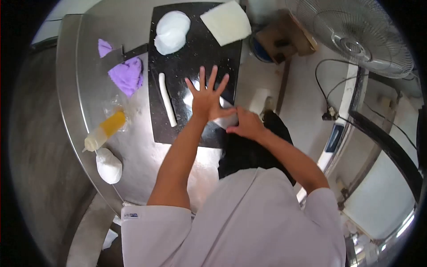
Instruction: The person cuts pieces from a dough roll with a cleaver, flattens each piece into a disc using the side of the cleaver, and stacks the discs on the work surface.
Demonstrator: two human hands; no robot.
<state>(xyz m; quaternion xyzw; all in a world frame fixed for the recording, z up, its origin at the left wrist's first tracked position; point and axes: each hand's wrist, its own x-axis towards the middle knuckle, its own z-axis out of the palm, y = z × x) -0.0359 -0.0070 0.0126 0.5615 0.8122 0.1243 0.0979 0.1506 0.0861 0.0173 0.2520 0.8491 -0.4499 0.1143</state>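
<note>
My left hand (205,103) is spread with its fingers apart over the black board (195,62), its thumb reaching toward my right hand. My right hand (247,124) is closed on a flat, shiny metal scraper (227,120) at the board's near right edge; the left thumb and palm partly cover it. To the left of my left hand lies a thin white dough rope (167,100). A smooth white lump of dough (172,32) rests on the far left of the board, and a folded cream cloth (226,23) overlaps its far right corner.
On the steel table (133,164) at left are purple cloths (126,76), a black-handled cleaver (134,52), a squeeze bottle (106,129) of yellow liquid and a white bundle (109,165). A fan (356,46) and a cardboard box (284,38) stand at right.
</note>
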